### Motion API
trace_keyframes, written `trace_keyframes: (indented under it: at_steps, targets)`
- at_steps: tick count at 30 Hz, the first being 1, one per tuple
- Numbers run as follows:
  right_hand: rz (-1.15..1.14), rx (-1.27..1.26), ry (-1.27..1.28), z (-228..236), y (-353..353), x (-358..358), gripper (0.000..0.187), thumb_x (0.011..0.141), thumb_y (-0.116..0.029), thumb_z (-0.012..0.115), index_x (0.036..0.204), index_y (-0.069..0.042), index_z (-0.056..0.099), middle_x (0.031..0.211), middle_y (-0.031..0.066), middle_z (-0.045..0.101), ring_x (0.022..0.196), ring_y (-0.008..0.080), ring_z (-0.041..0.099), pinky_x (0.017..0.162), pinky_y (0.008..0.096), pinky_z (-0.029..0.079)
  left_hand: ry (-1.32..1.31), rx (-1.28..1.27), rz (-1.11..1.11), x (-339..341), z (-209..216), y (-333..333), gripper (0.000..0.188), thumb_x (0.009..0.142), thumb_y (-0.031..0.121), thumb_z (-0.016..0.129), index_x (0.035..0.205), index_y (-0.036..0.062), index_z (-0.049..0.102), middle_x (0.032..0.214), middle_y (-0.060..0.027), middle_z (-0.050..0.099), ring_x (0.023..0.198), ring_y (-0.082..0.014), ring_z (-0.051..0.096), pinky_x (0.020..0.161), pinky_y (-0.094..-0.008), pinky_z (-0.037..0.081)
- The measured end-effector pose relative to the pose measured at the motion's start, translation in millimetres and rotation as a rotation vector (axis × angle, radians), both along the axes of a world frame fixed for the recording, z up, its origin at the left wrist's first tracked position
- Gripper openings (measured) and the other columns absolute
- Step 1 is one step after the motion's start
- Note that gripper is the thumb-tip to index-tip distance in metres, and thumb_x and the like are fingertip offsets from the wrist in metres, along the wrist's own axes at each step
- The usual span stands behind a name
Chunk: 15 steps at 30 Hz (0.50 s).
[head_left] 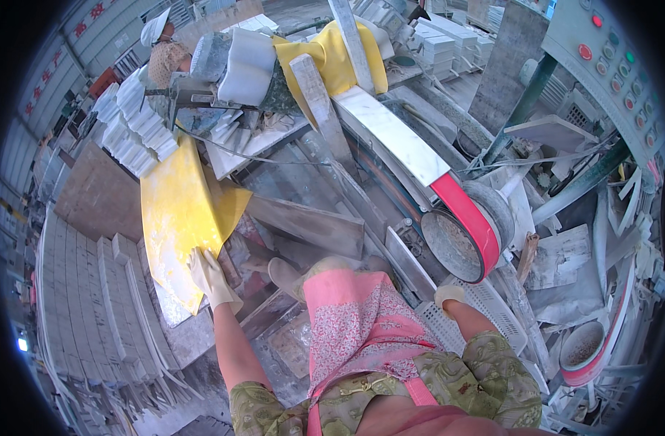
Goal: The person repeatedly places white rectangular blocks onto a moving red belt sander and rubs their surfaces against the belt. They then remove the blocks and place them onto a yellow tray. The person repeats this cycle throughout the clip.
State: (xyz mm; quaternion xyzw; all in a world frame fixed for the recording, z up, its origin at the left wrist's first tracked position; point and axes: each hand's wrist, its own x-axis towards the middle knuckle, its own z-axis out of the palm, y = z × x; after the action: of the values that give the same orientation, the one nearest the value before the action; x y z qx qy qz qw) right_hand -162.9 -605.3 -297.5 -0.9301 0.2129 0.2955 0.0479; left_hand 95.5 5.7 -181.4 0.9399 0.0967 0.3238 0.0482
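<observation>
My left hand (207, 275), in a pale glove, lies on the lower right part of a yellow sheet (174, 211) with whitish smears. Its fingers look stretched out along the sheet, which drapes over a pale slab (174, 312) on the left. My right hand (449, 294), gloved too, hangs by my right side above a white perforated plastic crate (496, 309). Its fingers are turned away and hidden, so I cannot see whether it holds anything. A long white marble strip (401, 138) lies along the conveyor ahead, beside its red belt (478, 225).
Stacked stone strips (85, 305) fill the left side. Wavy white mouldings (133, 127) stand behind the sheet. Another yellow sheet (332, 58) hangs over the conveyor's far end. A control panel (612, 69) with buttons juts in at upper right. Another person (169, 62) is at far left.
</observation>
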Motion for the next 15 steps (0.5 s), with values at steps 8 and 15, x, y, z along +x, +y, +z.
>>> trace_keyframes:
  at_steps: [8, 15]
  targets:
    - [-0.044, 0.047, -0.023, -6.4, -2.3, -0.7, 0.024, 0.077, -0.015, 0.064, 0.093, -0.01, 0.081, 0.101, 0.0154, 0.078, 0.096, 0.0337, 0.076, 0.078, 0.0459, 0.058, -0.017, 0.005, 0.003, 0.8, -1.8, 1.2, 0.041, 0.106, 0.028, 0.049, 0.128, -0.0036, 0.066, 0.129, -0.0259, 0.068, 0.125, -0.0411, 0.061, 0.112, -0.0466, 0.044]
    - [-0.021, 0.009, -0.014, -5.2, -1.0, 0.0, 0.024, 0.078, -0.013, 0.063, 0.093, -0.011, 0.081, 0.099, 0.0149, 0.078, 0.095, 0.0335, 0.076, 0.077, 0.0455, 0.059, 0.021, -0.068, -0.007, -1.3, 2.4, -1.9, 0.044, 0.106, 0.028, 0.049, 0.129, -0.0057, 0.065, 0.131, -0.0277, 0.066, 0.129, -0.0426, 0.059, 0.116, -0.0472, 0.04]
